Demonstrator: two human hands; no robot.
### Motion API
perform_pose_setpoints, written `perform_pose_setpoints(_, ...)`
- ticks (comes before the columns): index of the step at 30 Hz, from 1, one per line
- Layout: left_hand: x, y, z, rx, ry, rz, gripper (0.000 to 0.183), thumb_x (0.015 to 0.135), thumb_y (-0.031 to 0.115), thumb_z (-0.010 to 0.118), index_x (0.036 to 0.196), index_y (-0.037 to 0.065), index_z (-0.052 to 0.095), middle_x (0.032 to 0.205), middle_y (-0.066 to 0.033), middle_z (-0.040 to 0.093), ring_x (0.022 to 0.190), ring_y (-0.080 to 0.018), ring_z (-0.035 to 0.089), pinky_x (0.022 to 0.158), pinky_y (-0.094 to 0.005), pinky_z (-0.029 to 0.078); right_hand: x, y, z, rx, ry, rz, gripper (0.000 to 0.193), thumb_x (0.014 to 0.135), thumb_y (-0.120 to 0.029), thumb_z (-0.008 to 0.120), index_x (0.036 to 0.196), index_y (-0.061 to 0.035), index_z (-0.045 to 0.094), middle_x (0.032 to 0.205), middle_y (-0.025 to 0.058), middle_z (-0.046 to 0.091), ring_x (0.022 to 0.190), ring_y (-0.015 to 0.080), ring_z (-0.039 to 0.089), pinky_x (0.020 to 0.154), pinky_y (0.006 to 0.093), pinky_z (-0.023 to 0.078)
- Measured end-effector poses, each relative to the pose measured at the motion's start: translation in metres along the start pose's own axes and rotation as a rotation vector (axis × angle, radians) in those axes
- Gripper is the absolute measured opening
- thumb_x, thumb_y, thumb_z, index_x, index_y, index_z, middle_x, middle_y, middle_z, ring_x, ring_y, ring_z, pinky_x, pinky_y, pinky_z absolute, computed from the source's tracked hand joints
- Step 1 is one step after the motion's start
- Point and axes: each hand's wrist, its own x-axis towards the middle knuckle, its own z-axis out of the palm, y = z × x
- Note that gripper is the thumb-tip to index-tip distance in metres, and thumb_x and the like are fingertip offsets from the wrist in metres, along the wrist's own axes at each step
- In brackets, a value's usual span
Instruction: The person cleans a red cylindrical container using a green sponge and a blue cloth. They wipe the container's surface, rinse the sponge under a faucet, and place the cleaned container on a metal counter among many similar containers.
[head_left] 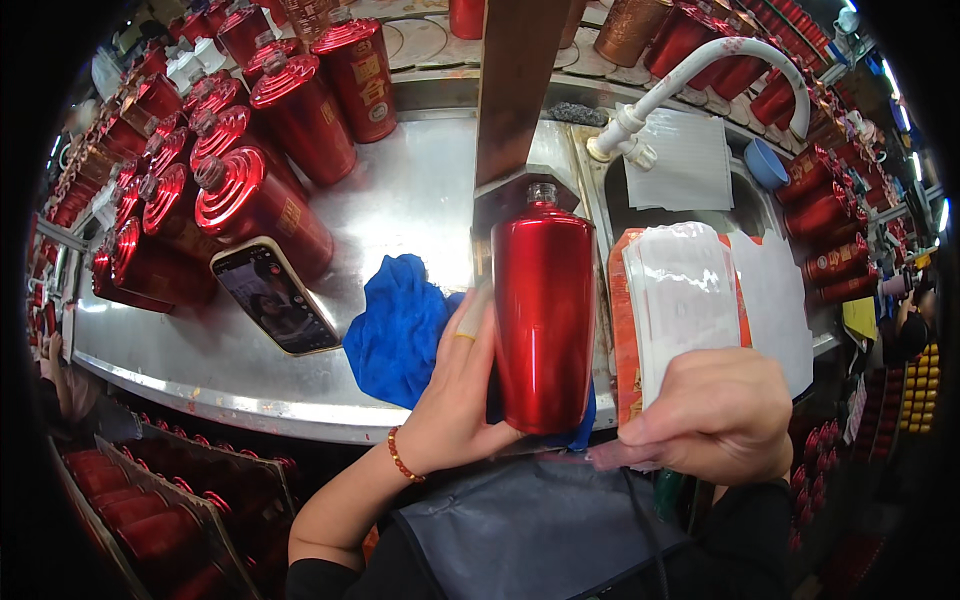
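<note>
Left fingers (pixel 482 350) support a glossy red bottle (pixel 543 320) near blue cloth (pixel 393 330)

Working area was brightly lit, edges dimmer. Strip lights (pixel 889 78) glowed white toward the right margin. The metal counter (pixel 410 160) threw broad, pale glare; the red bottle (pixel 545 320) carried long vertical highlights, the plastic stack (pixel 690 265) patchy shine. Deep shadow lay below the counter. Fisheye bent straight edges; periphery looked soft, corners black.
</note>
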Motion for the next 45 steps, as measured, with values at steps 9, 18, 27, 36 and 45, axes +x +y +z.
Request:
perform_pose_setpoints(9,0.004,-0.009,-0.004,-0.385,0.013,-0.120,0.125,0.085,0.078,0.060,0.161,-0.005,0.007,0.166,-0.0293,0.014,0.156,-0.0449,0.005,0.125,-0.0516,0.010,0.031,0.049,0.041,0.155,0.180,0.293,0.008,0.092,0.000,0.071,0.100,0.0028,0.072,0.082,0.0064,0.073,0.067,0.0091,0.070,0.061,0.0218,0.053)
perform_pose_setpoints(18,0.040,-0.009,0.007,-1.010,0.157,-0.300,0.075,0.109,0.054,0.032,0.158,-0.003,0.028,0.154,-0.0174,0.044,0.142,-0.0258,0.043,0.117,-0.0373,0.033,0.025,0.027,0.035,0.034,0.127,0.219,0.007,0.091,0.001,0.072,0.098,0.0021,0.073,0.082,0.0075,0.075,0.066,0.0125,0.071,0.059,0.0239,0.054)
perform_pose_setpoints(27,0.074,-0.006,-0.009,-1.090,0.223,-0.382,0.072,0.099,0.029,0.070,0.150,-0.009,0.036,0.136,-0.0156,0.060,0.122,-0.0174,0.058,0.104,-0.0313,0.048,0.014,-0.006,0.034,0.362,0.027,0.255,0.010,0.093,-0.001,0.072,0.102,0.0000,0.073,0.088,0.0094,0.076,0.067,0.0136,0.073,0.061,0.0258,0.056)
perform_pose_setpoints(36,0.069,-0.008,-0.012,-1.114,0.175,-0.456,0.070,0.107,0.043,0.055,0.152,-0.007,0.036,0.138,-0.0166,0.058,0.125,-0.0178,0.056,0.106,-0.0313,0.045,0.028,0.055,0.047,0.062,0.279,0.345,0.008,0.095,-0.004,0.069,0.102,0.0000,0.068,0.067,0.0034,0.068,0.062,0.0049,0.065,0.057,0.0204,0.046)
perform_pose_setpoints(45,0.035,0.003,-0.002,-0.544,0.125,-0.313,0.109,0.087,0.041,0.080,0.161,-0.004,0.014,0.152,-0.0262,0.040,0.140,-0.0380,0.034,0.119,-0.0467,0.027,0.026,0.060,0.044,0.000,0.299,0.282,0.011,0.093,-0.008,0.073,0.101,-0.0011,0.069,0.070,0.0079,0.074,0.062,0.0037,0.063,0.057,0.0209,0.045)
